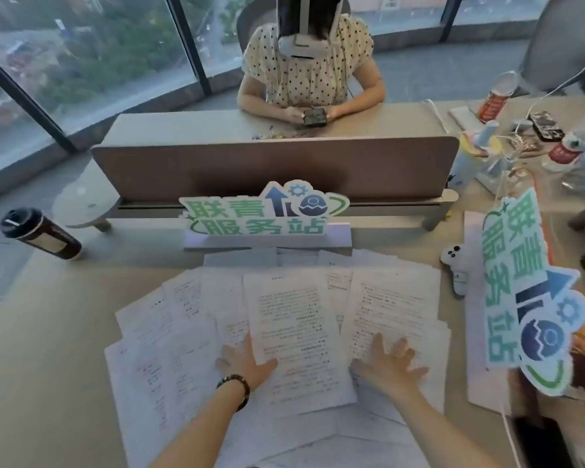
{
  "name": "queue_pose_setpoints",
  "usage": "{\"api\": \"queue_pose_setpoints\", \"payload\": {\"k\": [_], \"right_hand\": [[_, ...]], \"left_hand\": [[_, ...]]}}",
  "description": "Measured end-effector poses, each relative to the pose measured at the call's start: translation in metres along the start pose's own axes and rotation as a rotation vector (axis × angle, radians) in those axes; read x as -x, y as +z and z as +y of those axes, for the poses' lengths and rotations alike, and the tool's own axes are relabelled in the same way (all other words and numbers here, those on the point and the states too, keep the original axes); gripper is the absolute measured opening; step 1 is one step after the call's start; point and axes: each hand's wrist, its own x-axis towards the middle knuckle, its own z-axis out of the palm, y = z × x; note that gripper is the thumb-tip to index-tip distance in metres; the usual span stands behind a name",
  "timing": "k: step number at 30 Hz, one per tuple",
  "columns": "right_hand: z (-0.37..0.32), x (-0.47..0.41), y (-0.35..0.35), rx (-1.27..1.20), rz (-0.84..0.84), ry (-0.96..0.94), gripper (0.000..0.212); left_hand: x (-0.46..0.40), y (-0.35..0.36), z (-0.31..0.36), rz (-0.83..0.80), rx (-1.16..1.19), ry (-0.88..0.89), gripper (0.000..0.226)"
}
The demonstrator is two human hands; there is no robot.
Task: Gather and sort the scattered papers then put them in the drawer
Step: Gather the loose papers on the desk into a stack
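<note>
Several printed white papers (169, 339) lie fanned and overlapping across the beige desk (48, 349) in front of me. One upright sheet (294, 319) sits on top in the middle. My left hand (242, 361), with a bead bracelet on the wrist, lies flat with spread fingers on the papers at the left edge of that sheet. On the sheets to its right rests my right hand (387, 364), flat as well, fingers splayed. No drawer is in view.
A green and blue cut-out sign (264, 211) stands behind the papers, a second sign (534, 298) at the right. A dark tumbler (38, 233) stands at the far left. A person with a phone sits behind the divider (274, 170). Clutter fills the right desk.
</note>
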Motion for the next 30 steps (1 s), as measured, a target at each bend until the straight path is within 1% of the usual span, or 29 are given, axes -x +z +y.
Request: {"api": "queue_pose_setpoints", "payload": {"k": [2, 4, 6, 9, 12, 14, 15, 17, 20, 22, 24, 26, 30], "right_hand": [[0.000, -0.002, 0.008, 0.038, 0.015, -0.021, 0.096], [-0.002, 0.001, 0.014, 0.050, 0.061, -0.070, 0.092], [-0.006, 0.002, 0.018, 0.063, 0.073, -0.108, 0.086], [-0.010, 0.004, 0.021, 0.090, 0.078, -0.173, 0.077], [-0.010, 0.005, 0.020, -0.004, 0.159, -0.233, 0.065], [-0.006, 0.003, 0.017, -0.103, 0.250, -0.197, 0.057], [-0.004, 0.001, 0.016, -0.122, 0.275, -0.147, 0.059], [0.001, -0.002, 0.015, -0.087, 0.245, -0.041, 0.071], [0.005, -0.002, 0.017, -0.034, 0.172, -0.014, 0.081], [0.005, -0.001, 0.019, -0.023, 0.178, -0.030, 0.081], [0.004, 0.002, 0.021, -0.034, 0.199, -0.030, 0.077], [0.003, 0.003, 0.022, -0.064, 0.229, -0.024, 0.073], [0.003, 0.004, 0.019, -0.160, 0.294, -0.033, 0.072]], "left_hand": [[-0.008, 0.012, 0.000, 0.016, -0.026, -0.079, 0.098], [-0.015, 0.022, 0.001, 0.035, -0.067, -0.124, 0.093], [-0.017, 0.029, 0.009, 0.051, -0.076, -0.113, 0.088], [-0.021, 0.034, 0.018, 0.083, -0.062, -0.050, 0.083], [-0.019, 0.036, 0.028, 0.108, 0.002, 0.026, 0.077], [-0.017, 0.037, 0.033, 0.140, 0.070, 0.072, 0.074], [-0.016, 0.036, 0.035, 0.162, 0.088, 0.071, 0.074], [-0.016, 0.035, 0.034, 0.205, 0.055, 0.009, 0.076], [-0.012, 0.033, 0.034, 0.187, 0.048, -0.052, 0.070], [-0.011, 0.034, 0.036, 0.163, 0.084, -0.037, 0.067], [-0.011, 0.036, 0.038, 0.151, 0.121, -0.023, 0.071], [-0.011, 0.037, 0.039, 0.167, 0.186, -0.022, 0.073], [-0.011, 0.032, 0.040, 0.237, 0.362, -0.022, 0.063]]}}
